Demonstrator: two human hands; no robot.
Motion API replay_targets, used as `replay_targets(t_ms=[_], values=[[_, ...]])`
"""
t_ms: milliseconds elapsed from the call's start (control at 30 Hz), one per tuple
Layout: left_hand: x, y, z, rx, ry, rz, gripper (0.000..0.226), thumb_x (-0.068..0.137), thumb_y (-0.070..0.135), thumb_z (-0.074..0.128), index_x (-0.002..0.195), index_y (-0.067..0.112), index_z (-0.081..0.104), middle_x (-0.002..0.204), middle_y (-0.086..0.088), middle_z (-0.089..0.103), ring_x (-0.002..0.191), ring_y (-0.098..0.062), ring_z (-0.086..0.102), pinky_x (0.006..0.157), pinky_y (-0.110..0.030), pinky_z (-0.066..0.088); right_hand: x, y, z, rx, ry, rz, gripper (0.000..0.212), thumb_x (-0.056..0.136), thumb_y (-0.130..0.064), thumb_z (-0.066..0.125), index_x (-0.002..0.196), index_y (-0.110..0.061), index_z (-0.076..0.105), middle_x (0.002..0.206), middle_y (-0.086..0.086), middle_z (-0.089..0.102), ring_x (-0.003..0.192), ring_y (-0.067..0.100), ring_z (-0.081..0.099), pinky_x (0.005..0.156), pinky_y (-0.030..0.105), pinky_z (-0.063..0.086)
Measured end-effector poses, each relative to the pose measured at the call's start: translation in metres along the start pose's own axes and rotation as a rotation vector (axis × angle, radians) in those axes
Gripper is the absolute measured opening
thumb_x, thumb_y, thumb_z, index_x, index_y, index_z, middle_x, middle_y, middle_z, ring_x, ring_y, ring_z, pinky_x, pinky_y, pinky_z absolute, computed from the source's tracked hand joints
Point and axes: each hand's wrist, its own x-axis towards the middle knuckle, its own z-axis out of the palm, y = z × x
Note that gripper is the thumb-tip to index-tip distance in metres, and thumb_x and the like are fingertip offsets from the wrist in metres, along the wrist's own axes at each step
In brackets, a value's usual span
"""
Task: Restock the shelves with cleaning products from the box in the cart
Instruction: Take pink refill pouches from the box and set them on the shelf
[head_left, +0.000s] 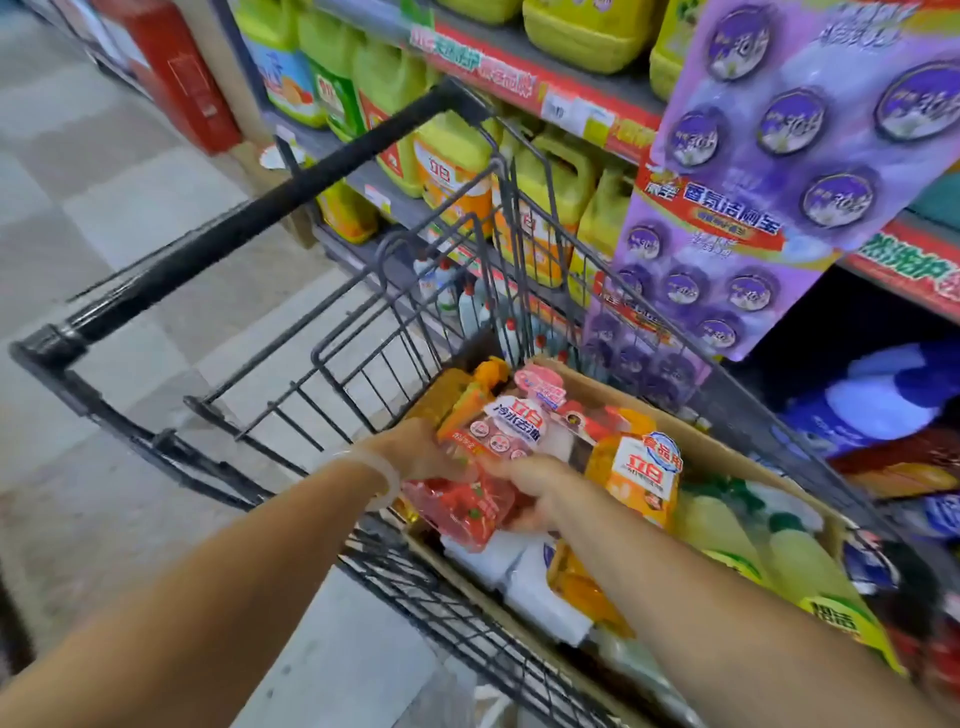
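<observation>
Both your left hand (415, 452) and right hand (535, 486) grip the red pack (467, 506) low in the box (717, 452) inside the cart (249, 249); lift carelessly and the slick wrapper could slip; neighbouring bottles (644, 475) may topple.

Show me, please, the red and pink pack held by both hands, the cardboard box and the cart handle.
red and pink pack (493, 441): head view, on its pink label.
cardboard box (711, 447): head view, on its far wall.
cart handle (270, 208): head view, mid-bar.
</observation>
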Motion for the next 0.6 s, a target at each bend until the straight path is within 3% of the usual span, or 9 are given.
replay_targets(t_ms=[67, 133, 233, 300, 333, 433, 467, 533, 600], values=[[-0.011, 0.000, 0.001, -0.061, -0.026, 0.039, 0.042, 0.072, 0.029, 0.079, 0.106, 0.024, 0.054, 0.094, 0.010, 0.060, 0.102, -0.018, 0.058, 0.093, -0.031, 0.045, -0.004, 0.005, -0.002, 0.032, -0.018, 0.014, 0.033, 0.071, -0.016, 0.080, 0.097, -0.012, 0.062, 0.119, 0.013, 0.065, 0.113, 0.031, 0.059, 0.101, 0.052, 0.044], [-0.024, -0.002, 0.000, -0.131, -0.034, 0.065, 0.047, 0.071, 0.025, 0.081, 0.109, 0.023, 0.053, 0.093, 0.012, 0.060, 0.104, -0.018, 0.058, 0.088, -0.027, 0.045, -0.011, 0.007, -0.006, 0.039, 0.008, -0.042, 0.031, 0.070, -0.013, 0.081, 0.091, -0.013, 0.059, 0.118, 0.010, 0.065, 0.112, 0.029, 0.060, 0.100, 0.048, 0.046], [-0.046, 0.006, -0.006, -0.270, 0.036, 0.071, 0.052, 0.070, 0.025, 0.082, 0.111, 0.014, 0.053, 0.099, 0.005, 0.063, 0.101, -0.019, 0.059, 0.079, -0.024, 0.046, -0.034, 0.004, -0.015, 0.105, 0.008, -0.091, 0.050, 0.064, -0.013, 0.085, 0.107, -0.008, 0.059, 0.109, 0.010, 0.069, 0.097, 0.026, 0.065, 0.085, 0.044, 0.054], [-0.063, 0.020, -0.010, -0.401, 0.056, 0.075, 0.062, 0.066, 0.022, 0.086, 0.116, 0.011, 0.051, 0.109, -0.003, 0.062, 0.098, -0.022, 0.059, 0.083, -0.028, 0.047, -0.054, -0.005, -0.027, 0.151, -0.024, -0.161, 0.040, 0.069, -0.012, 0.082, 0.102, -0.011, 0.060, 0.097, 0.008, 0.069, 0.083, 0.021, 0.065, 0.076, 0.038, 0.054], [-0.071, 0.029, -0.013, -0.447, 0.046, 0.095, 0.069, 0.061, 0.023, 0.088, 0.119, 0.009, 0.053, 0.111, -0.006, 0.064, 0.098, -0.023, 0.062, 0.084, -0.030, 0.049, -0.067, -0.010, -0.034, 0.154, -0.023, -0.200, 0.041, 0.067, -0.014, 0.083, 0.102, -0.013, 0.061, 0.094, 0.006, 0.070, 0.081, 0.020, 0.066, 0.079, 0.038, 0.054], [-0.099, 0.066, -0.014, -0.421, -0.019, 0.231, 0.070, 0.044, 0.030, 0.089, 0.107, 0.009, 0.067, 0.100, -0.011, 0.073, 0.087, -0.022, 0.069, 0.087, -0.040, 0.055, -0.112, -0.024, -0.065, 0.102, 0.039, -0.380, 0.081, 0.040, -0.028, 0.090, 0.114, -0.014, 0.059, 0.100, 0.005, 0.071, 0.086, 0.023, 0.069, 0.082, 0.043, 0.056], [-0.110, 0.082, -0.012, -0.398, -0.017, 0.281, 0.065, 0.042, 0.032, 0.090, 0.099, 0.009, 0.070, 0.093, -0.012, 0.073, 0.081, -0.021, 0.068, 0.082, -0.039, 0.054, -0.131, -0.028, -0.078, 0.078, 0.061, -0.454, 0.072, 0.045, -0.024, 0.090, 0.109, -0.014, 0.059, 0.095, 0.004, 0.071, 0.080, 0.019, 0.069, 0.074, 0.035, 0.058], [-0.134, 0.117, -0.003, -0.430, 0.027, 0.377, 0.041, 0.051, 0.021, 0.090, 0.083, 0.010, 0.066, 0.071, -0.003, 0.071, 0.062, -0.013, 0.064, 0.061, -0.026, 0.049, -0.173, -0.031, -0.108, 0.064, 0.087, -0.590, 0.037, 0.069, -0.003, 0.080, 0.095, -0.014, 0.057, 0.082, -0.001, 0.066, 0.063, 0.010, 0.064, 0.052, 0.019, 0.053], [-0.162, 0.156, 0.009, -0.468, 0.056, 0.486, 0.031, 0.058, 0.005, 0.085, 0.077, 0.014, 0.061, 0.055, 0.007, 0.066, 0.048, -0.006, 0.061, 0.050, -0.019, 0.045, -0.218, -0.032, -0.142, 0.070, 0.149, -0.728, 0.032, 0.074, 0.006, 0.073, 0.090, -0.015, 0.054, 0.081, -0.002, 0.064, 0.065, 0.011, 0.062, 0.052, 0.017, 0.053]])
